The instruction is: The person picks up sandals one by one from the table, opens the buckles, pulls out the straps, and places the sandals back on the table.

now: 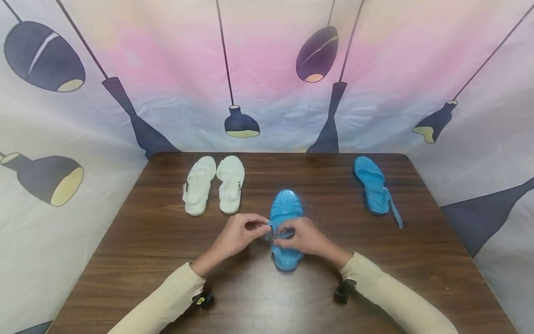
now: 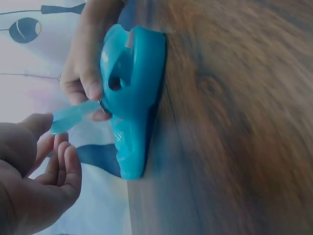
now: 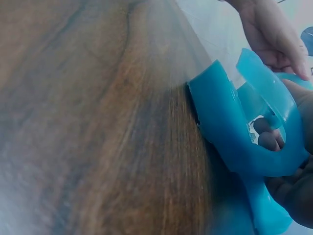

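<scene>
A blue jelly sandal (image 1: 286,204) lies on the brown table, toe pointing away. On its left side my left hand (image 1: 241,233) pinches the end of the ankle strap (image 2: 73,116) between thumb and fingertips. The strap stretches from those fingers to a small metal buckle (image 2: 102,106) at the sandal's side. My right hand (image 1: 308,237) reaches over the sandal from the right and pinches the strap at the buckle with thumb and index finger. In the right wrist view the heel part (image 3: 220,107) faces the camera, and the right fingers partly show through the side opening.
Two white sandals (image 1: 199,183) stand side by side at the back left of the table (image 1: 137,260). Another blue sandal (image 1: 369,174) is at the back right, its loose strap (image 1: 395,211) hanging out to the side. Behind the table hangs a patterned cloth (image 1: 275,93).
</scene>
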`<state>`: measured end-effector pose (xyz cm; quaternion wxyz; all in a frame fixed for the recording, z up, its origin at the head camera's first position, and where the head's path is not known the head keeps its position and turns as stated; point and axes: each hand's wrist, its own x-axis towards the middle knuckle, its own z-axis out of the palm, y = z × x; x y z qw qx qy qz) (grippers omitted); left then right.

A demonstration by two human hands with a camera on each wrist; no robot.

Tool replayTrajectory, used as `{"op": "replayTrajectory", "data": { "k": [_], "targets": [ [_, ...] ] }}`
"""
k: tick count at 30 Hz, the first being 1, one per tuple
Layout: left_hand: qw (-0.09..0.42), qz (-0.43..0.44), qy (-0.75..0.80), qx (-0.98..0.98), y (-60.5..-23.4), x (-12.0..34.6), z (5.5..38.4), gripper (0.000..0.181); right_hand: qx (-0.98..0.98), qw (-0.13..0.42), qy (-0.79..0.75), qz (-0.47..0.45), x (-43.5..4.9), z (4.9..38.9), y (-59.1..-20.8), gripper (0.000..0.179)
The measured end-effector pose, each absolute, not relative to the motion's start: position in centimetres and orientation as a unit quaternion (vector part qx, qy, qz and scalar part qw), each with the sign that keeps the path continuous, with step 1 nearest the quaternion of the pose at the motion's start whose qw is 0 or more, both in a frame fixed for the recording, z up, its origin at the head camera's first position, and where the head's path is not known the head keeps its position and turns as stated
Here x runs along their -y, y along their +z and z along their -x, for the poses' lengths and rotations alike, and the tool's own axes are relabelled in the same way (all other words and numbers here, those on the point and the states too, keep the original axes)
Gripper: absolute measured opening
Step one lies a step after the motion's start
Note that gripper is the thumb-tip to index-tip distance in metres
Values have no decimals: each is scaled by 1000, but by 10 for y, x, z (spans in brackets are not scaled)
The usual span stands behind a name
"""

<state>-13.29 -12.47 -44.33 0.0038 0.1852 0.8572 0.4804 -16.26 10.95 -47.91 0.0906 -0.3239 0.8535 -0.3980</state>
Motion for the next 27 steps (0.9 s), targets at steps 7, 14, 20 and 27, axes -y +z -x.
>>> {"op": "replayTrajectory", "data": {
  "k": [7,14,20,27],
  "targets": [
    [9,-182,462,-868,-448,143,127,14,-854,93,-409,308,-113,164,-480,24],
    [25,-194,442,-875,-454,156,123,11,-855,105,-411,298,-115,165,-479,28],
    [64,-216,421,-879,-459,158,122,10,-854,109,-416,292,-121,165,-478,31],
    [85,-238,397,-882,-458,153,124,15,-854,105,-416,295,-132,167,-474,32]
  ]
}}
